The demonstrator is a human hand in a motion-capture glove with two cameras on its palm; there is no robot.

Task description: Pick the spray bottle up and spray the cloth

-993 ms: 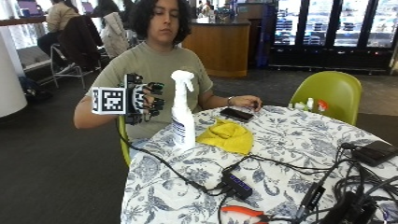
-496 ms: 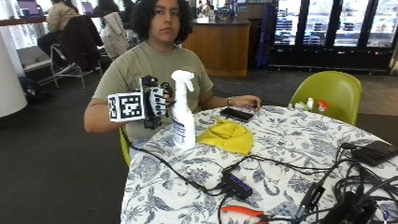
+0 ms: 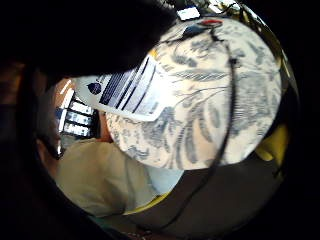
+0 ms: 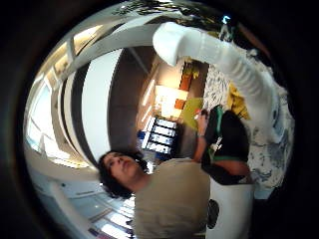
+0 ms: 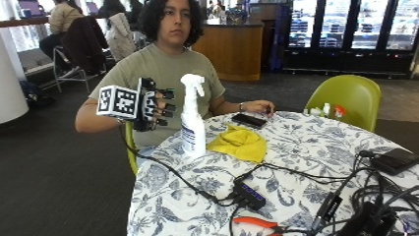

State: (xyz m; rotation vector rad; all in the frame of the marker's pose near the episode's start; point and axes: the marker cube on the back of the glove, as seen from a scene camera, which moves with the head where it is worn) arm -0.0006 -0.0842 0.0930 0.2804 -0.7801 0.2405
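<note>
A white spray bottle (image 5: pixel 193 116) stands upright on the floral tablecloth near the table's edge. Its trigger head (image 4: pixel 199 44) and body (image 3: pixel 131 93) fill much of both palm views. Just beside it, on the side away from the person, a yellow cloth (image 5: pixel 241 142) lies crumpled on the table. My gloved right hand (image 5: pixel 154 104) hovers off the table edge a short way from the bottle's neck, palm facing it. The fingers are straight and spread, holding nothing.
A black phone (image 5: pixel 249 120) lies under the person's bare hand (image 5: pixel 259 107). Black cables and a USB hub (image 5: pixel 249 194) cross the table's near half. Orange-handled pliers (image 5: pixel 256 223) sit at the front edge. A green chair (image 5: pixel 347 98) stands behind.
My gloved hand has drifted sideways to close in on the bottle's neck. The bottle and the cloth have stayed put.
</note>
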